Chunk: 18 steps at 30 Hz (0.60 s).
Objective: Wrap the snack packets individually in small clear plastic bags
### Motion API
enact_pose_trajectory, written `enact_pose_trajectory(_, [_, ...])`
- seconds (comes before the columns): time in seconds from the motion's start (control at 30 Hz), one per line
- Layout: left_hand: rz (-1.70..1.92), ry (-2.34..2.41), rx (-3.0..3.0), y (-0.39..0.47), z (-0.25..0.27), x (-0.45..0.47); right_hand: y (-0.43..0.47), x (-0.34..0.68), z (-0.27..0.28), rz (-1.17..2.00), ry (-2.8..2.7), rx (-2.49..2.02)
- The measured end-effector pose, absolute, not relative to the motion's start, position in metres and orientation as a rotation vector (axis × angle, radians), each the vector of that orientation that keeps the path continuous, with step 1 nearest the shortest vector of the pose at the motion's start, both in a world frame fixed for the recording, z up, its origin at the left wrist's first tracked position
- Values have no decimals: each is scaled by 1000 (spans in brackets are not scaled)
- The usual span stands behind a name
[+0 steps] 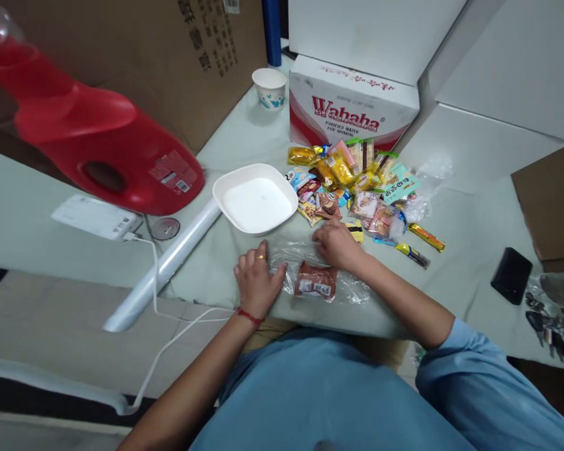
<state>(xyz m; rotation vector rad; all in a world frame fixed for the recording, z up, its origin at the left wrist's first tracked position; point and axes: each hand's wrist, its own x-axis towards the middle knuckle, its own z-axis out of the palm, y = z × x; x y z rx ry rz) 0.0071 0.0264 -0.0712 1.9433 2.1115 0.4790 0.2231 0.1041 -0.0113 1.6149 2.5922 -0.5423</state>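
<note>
A snack in a brown wrapper lies on a sheet of clear plastic film near the table's front edge. My left hand rests at the film's left edge, fingers stretched out and thumb apart. At the film's far side, my right hand is closed, its curled fingers pinching the film; the fingertips are partly hidden. Just beyond it is a pile of small wrapped snacks, with a yellow packet beside the knuckles. A white square dish stands beyond my left hand.
A roll of clear film lies left, near a white power bank with a cable. A large red bottle stands behind them. A paper cup and a Wahaha box are at the back. A black wallet-like object lies right.
</note>
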Motion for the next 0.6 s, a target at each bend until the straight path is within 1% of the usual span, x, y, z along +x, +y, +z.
enact_pose_trajectory(0.07, [486, 2109, 1938, 28, -72, 8, 99, 226, -5, -643, 2666, 1583])
enact_pose_trajectory(0.17, [555, 2085, 1904, 30, -73, 9, 75, 228, 7, -678, 2829, 1428])
enact_pose_trajectory(0.23, [589, 2060, 1887, 30, -75, 9, 51, 226, 11, -630, 2900, 1293])
enact_pose_trajectory(0.33, [642, 2027, 1894, 31, -75, 7, 13, 223, 7, -462, 2877, 1193])
enact_pose_trajectory(0.4, [711, 1989, 1889, 30, -73, 1, -6, 223, -1, -381, 2814, 1210])
enact_pose_trajectory(0.47, [763, 1906, 1867, 28, -67, -9, -17, 225, -10, -375, 2775, 1268])
enact_pose_trajectory(0.6, [656, 1698, 1657, 20, -43, -25, -25, 230, -25, -461, 2821, 1343])
